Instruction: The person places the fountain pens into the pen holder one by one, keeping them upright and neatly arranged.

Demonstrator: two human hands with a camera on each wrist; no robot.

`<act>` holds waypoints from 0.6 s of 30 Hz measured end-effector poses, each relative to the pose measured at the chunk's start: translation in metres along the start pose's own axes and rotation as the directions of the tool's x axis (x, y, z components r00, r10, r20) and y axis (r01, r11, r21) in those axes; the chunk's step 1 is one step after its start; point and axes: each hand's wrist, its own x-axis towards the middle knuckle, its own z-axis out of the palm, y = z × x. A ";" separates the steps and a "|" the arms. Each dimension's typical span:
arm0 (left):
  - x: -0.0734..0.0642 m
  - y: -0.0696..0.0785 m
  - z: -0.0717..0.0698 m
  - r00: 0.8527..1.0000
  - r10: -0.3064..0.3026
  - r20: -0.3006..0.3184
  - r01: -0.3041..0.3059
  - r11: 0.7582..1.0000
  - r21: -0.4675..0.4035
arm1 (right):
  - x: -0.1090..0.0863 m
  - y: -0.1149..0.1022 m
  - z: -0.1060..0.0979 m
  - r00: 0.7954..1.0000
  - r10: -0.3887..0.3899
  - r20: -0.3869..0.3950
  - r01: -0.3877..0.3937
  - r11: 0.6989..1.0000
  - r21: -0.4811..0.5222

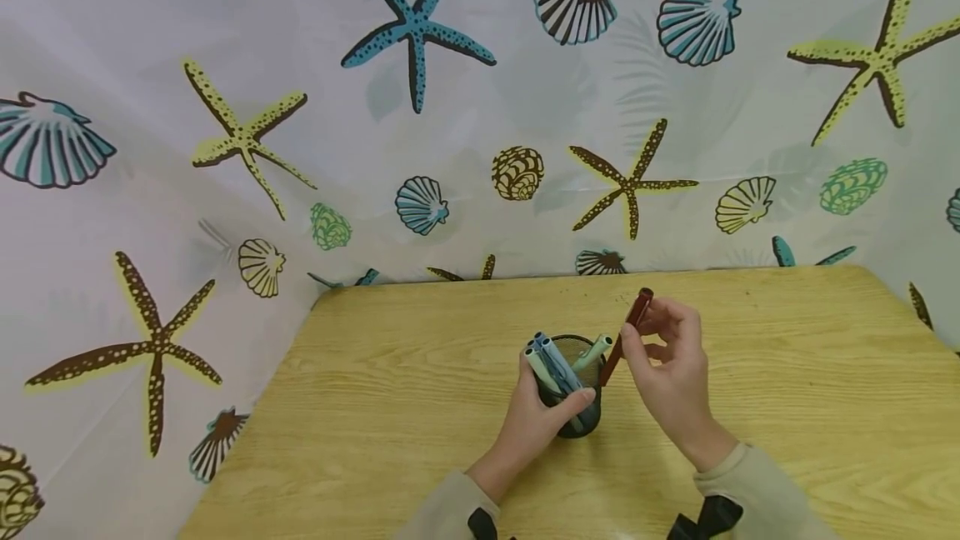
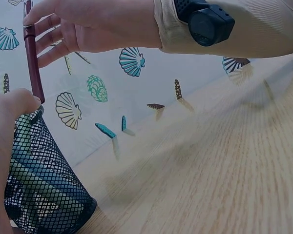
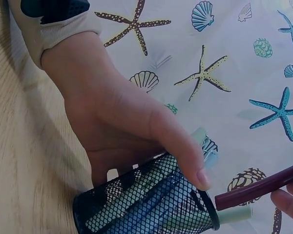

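Note:
My left hand (image 1: 527,421) grips a black mesh pen cup (image 1: 587,426), its thumb across the near side at the rim. In the cup stand several blue pens (image 1: 558,365) and light green pens (image 1: 596,352), leaning different ways. A dark red pen (image 1: 628,327) is pinched between the thumb and fingers of my right hand (image 1: 678,369), slanting upward. The red pen's lower end is right at the rim of the cup, near the left thumb in the left wrist view. The right wrist view shows the mesh cup (image 3: 141,200) tilted, with pens visible through its wall.
The wooden table (image 1: 390,373) extends around both hands. Behind it and along the left hangs a white cloth (image 1: 465,115) printed with starfish and shells. Dark wrist devices (image 2: 207,24) sit over the beige sleeves.

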 end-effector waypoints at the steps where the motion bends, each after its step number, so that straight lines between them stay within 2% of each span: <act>1: 0.000 0.000 0.000 1.000 0.001 -0.001 -0.001 1.000 0.003 | 0.000 0.001 0.001 1.000 -0.005 0.003 0.005 1.000 0.008; 6: 0.000 0.000 0.000 1.000 0.016 0.000 -0.016 1.000 0.005 | -0.004 0.005 0.005 0.999 0.008 0.036 -0.009 1.000 0.016; 11: 0.001 0.000 0.000 0.999 0.033 0.012 -0.033 0.999 -0.013 | -0.009 0.004 0.006 0.998 0.015 0.066 -0.013 1.000 -0.027; 16: 0.001 0.000 0.000 0.999 0.033 0.009 -0.033 0.999 -0.020 | -0.007 -0.014 0.007 0.995 -0.007 0.102 0.017 0.995 -0.095; 18: 0.001 0.000 0.000 1.000 0.028 0.006 -0.028 1.000 -0.014 | -0.007 -0.022 0.007 0.993 0.008 0.115 0.007 0.992 -0.126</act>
